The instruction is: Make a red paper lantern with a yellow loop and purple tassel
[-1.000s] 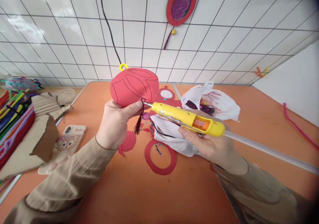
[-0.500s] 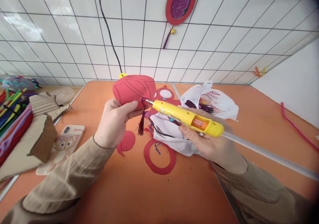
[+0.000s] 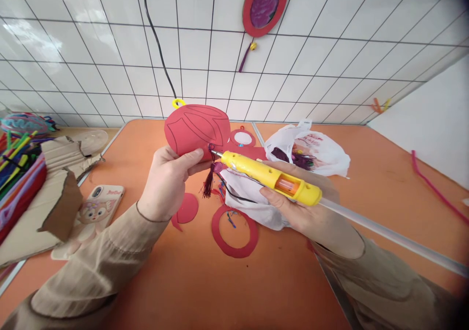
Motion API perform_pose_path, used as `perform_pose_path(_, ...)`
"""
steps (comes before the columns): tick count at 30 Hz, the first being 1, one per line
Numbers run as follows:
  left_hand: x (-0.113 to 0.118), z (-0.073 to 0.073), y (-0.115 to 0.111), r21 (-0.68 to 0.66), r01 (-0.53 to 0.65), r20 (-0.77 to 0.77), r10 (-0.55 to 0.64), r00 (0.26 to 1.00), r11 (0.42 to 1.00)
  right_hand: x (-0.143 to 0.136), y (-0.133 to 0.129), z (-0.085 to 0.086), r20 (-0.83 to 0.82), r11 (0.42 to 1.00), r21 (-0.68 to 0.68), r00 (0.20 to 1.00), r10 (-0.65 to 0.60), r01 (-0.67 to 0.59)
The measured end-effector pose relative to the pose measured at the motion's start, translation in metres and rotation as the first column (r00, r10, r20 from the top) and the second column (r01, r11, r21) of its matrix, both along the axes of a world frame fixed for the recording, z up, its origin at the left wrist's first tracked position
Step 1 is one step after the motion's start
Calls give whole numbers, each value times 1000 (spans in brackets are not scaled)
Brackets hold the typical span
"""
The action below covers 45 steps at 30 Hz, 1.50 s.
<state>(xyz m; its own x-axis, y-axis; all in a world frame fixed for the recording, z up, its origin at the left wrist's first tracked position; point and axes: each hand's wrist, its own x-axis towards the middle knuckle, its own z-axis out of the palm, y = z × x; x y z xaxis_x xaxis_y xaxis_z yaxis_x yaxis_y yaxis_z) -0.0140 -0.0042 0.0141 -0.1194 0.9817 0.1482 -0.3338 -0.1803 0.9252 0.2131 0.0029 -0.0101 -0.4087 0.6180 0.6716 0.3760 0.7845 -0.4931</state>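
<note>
Between thumb and fingers, my left hand [image 3: 170, 178] pinches the lower edge of a red oval foam or card piece [image 3: 196, 127] with dark curved lines drawn on it. A small yellow ring [image 3: 179, 103] shows at its top edge. From its lower edge hangs a dark purple tassel [image 3: 208, 179] with a pink-purple bead [image 3: 219, 167]. My right hand [image 3: 304, 208] is wrapped around a yellow hot glue gun [image 3: 269, 173], its metal tip at the tassel's cord on the red piece. A clear glue stick [image 3: 388, 239] sticks out of the gun's back.
On the orange table [image 3: 220, 296] lie a red ring [image 3: 218, 242], a red round scrap [image 3: 188, 208] and a white plastic bag [image 3: 326, 154]. At left are a phone [image 3: 100, 205], torn cardboard [image 3: 60, 198] and colourful pipe cleaners [image 3: 18, 173]. A red framed ornament [image 3: 247, 12] hangs on the tiled wall.
The glue gun has shifted slightly left and down, its tip staying near the tassel's cord. The red piece has tilted up a little, showing more of the yellow ring.
</note>
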Motion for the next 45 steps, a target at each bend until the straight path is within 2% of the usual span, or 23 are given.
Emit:
perform_pose_path(5, 0, 0, 1, -4, -3, 18, 3, 1000, 1000, -1, -1, 2, 34, 999, 1, 999, 37, -37)
perform_pose_path(14, 0, 1, -1, 5, 30, 20, -30, 999, 1000, 3, 1, -2, 1, 1000, 27, 1000, 13, -13)
perform_pose_path(24, -1, 0, 0, 8, 37, 32, -37, 999, 999, 0, 1, 0, -51, 1000, -3, 998, 21, -21)
perform_pose_path(30, 0, 0, 0, 10, 23, 39, -24, 999, 1000, 1, 0, 2, -20, 999, -18, 999, 39, -40)
perform_pose_path(45, 0, 1, -2, 3, 52, 29, -52, 998, 999, 2, 0, -1, -1, 1000, -21, 1000, -11, 11)
